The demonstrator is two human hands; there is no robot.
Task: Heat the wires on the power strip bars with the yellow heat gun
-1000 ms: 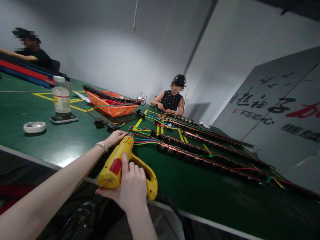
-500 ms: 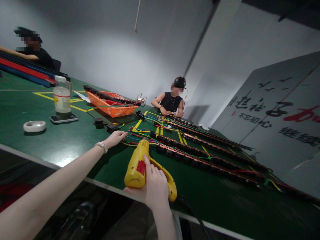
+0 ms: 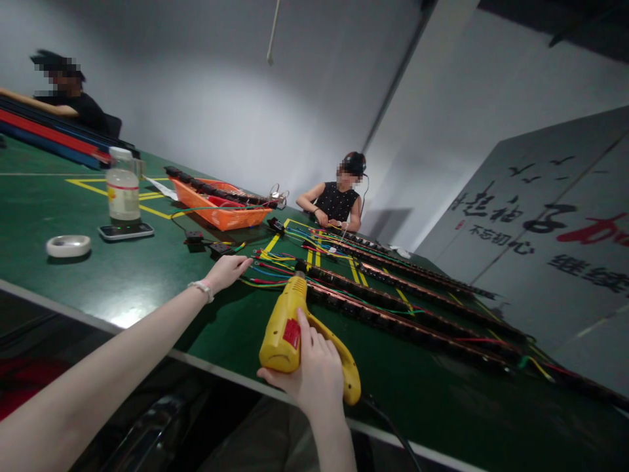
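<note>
A yellow heat gun (image 3: 281, 333) with a red label is gripped in my right hand (image 3: 317, 364), its nozzle pointing away from me over the wires. My left hand (image 3: 230, 270) is stretched forward, its fingers closed together at the ends of several coloured wires (image 3: 268, 267). Those red, blue, yellow and green wires run to long black and copper strips (image 3: 373, 313) lying across the table. The heat gun's nozzle is close to the near ends of these strips. Black connectors (image 3: 221, 249) lie just beyond my left hand.
An orange basket (image 3: 221, 216) holds more strips. To the left are a bottle (image 3: 122, 190), a phone (image 3: 126, 231) and a white ring-shaped object (image 3: 68, 246) on the green table (image 3: 162, 282). One person (image 3: 337, 200) sits across, another (image 3: 73, 105) far left. A black cord (image 3: 393, 426) trails from the heat gun.
My right hand has shifted the heat gun slightly to the right, its nozzle now nearer the ends of the strips. My left hand stays at the wire ends.
</note>
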